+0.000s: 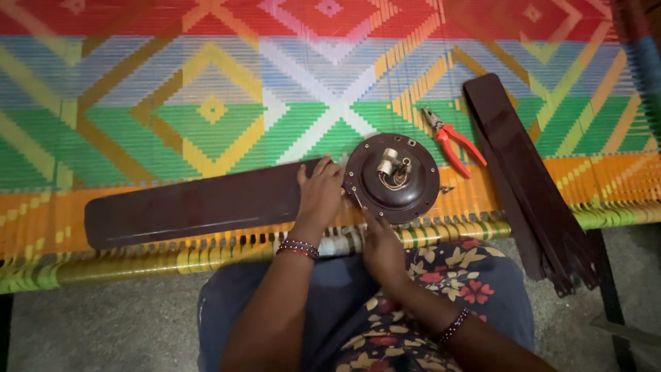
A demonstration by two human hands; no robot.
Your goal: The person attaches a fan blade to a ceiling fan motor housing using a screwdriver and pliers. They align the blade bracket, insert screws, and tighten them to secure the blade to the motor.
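Observation:
A dark brown ceiling fan motor hub (pixel 392 177) lies on a bright woven cot (pixel 206 110), its shaft and wires facing up. One long brown fan blade (pixel 193 207) reaches left from the hub. My left hand (pixel 319 195) presses flat on the blade's inner end beside the hub, fingers spread. My right hand (pixel 381 249) sits at the hub's lower left edge, fingers pinched there; what they pinch is too small to see.
Red-handled pliers (pixel 452 140) lie just right of the hub. A stack of loose brown fan blades (pixel 527 179) slants over the cot's right front edge. A small screw (pixel 445 189) rests near the hub. Grey floor lies below.

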